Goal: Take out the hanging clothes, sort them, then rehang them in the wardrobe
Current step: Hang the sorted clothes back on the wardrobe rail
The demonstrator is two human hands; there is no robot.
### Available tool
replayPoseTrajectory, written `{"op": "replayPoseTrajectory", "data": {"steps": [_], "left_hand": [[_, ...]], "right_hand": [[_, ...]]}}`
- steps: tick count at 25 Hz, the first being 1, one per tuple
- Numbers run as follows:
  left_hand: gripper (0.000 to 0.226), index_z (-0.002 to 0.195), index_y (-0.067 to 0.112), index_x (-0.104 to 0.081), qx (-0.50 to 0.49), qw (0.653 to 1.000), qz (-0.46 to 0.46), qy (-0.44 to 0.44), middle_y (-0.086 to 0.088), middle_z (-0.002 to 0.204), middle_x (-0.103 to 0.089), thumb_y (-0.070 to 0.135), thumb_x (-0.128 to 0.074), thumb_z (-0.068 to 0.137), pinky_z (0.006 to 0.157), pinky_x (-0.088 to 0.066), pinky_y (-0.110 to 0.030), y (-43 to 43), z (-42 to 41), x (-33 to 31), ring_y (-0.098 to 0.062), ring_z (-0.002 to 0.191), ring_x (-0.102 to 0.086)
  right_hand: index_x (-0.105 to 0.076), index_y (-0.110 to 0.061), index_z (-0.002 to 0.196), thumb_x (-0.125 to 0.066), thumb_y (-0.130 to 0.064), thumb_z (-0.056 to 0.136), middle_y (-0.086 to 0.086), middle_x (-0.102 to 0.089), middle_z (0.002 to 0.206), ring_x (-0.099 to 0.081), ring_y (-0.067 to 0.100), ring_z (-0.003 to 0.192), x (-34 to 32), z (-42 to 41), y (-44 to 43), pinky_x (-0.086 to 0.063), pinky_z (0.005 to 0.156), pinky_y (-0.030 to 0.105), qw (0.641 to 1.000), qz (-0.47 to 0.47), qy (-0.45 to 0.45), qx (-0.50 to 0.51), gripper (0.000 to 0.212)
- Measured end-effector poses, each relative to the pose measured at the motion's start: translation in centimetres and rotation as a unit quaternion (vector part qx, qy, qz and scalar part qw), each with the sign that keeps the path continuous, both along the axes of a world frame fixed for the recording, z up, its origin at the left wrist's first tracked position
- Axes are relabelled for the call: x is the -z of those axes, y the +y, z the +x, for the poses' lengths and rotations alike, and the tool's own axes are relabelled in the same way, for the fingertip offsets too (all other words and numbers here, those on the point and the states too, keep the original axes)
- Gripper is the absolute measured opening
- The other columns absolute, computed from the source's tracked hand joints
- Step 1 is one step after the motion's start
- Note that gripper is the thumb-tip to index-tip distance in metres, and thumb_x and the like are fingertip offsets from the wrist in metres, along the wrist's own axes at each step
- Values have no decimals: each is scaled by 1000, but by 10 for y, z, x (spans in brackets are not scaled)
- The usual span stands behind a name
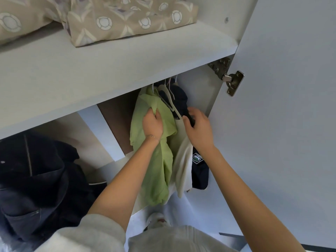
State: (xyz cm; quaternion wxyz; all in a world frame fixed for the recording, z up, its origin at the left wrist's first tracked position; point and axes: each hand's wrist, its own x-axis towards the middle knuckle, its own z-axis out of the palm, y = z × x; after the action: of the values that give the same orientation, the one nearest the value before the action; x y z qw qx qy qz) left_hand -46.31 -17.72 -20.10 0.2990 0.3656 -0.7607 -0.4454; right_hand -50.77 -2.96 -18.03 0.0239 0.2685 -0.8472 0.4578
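1. Left section. A dark pile of clothing point(36, 179) is lying in the lower left compartment of the wardrobe, below the shelf point(91, 70). Patterned bedding point(118, 20) is resting on top of that shelf, towards its back edge.

2. Centre. The task garments are hanging under the front edge of the shelf, bunched against the wardrobe's right wall. Pale hangers point(168, 95) are carrying them (the rail itself is hidden behind the shelf edge). The green garment point(160, 170) is hanging furthest left in the bunch. The left grip point(152, 124) is clamping a fold of it near the shoulder, fingers curled into the cloth. This hold is probably gathering the loose fabric so the garment can be lifted away without dragging on its neighbours.

3. Right of centre. A white garment point(183, 160) is hanging just beside the green one, touching it. A navy garment point(200, 175) with a sewn patch is hanging behind it, nearest the wall. The right grip point(198, 128) is closing on dark fabric at the navy garment's shoulder, next to a hanger arm, apparently separating it from the bunch.

4. Right section. The door point(281, 106) is standing open on its hinge point(231, 79), giving both arms access.

5. Status. Removal appears to be under way, as all three garments are hanging inside.
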Motion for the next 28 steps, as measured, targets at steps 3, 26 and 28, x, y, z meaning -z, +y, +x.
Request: {"op": "replayPoseTrajectory", "data": {"steps": [3,26,28], "left_hand": [[25,93,-3,-58,6,1000,0,-19,-19,91,-65,15,-42,101,71,-47,-33,4,-13,8,-30,81,-61],[63,145,13,-39,-117,952,-146,-243,-9,147,-45,47,-35,92,112,-32,-45,115,265,29,-29,137,-38],[62,146,14,-39,-176,946,-114,-247,-8,149,-43,46,-37,92,114,-30,-46,140,317,24,-29,139,-36]], "right_hand": [[-55,-9,129,-55,-22,97,5,-63,121,-56,22,110,1,0,6,-46,95,38,1000,-5,4,4,35],[-45,-8,141,-49,-24,94,13,-48,142,-41,30,132,22,146,55,-31,112,39,952,97,58,-284,50],[-47,-7,140,-52,-23,93,12,-50,141,-43,29,130,17,187,57,-31,111,37,932,98,59,-343,50]]}}
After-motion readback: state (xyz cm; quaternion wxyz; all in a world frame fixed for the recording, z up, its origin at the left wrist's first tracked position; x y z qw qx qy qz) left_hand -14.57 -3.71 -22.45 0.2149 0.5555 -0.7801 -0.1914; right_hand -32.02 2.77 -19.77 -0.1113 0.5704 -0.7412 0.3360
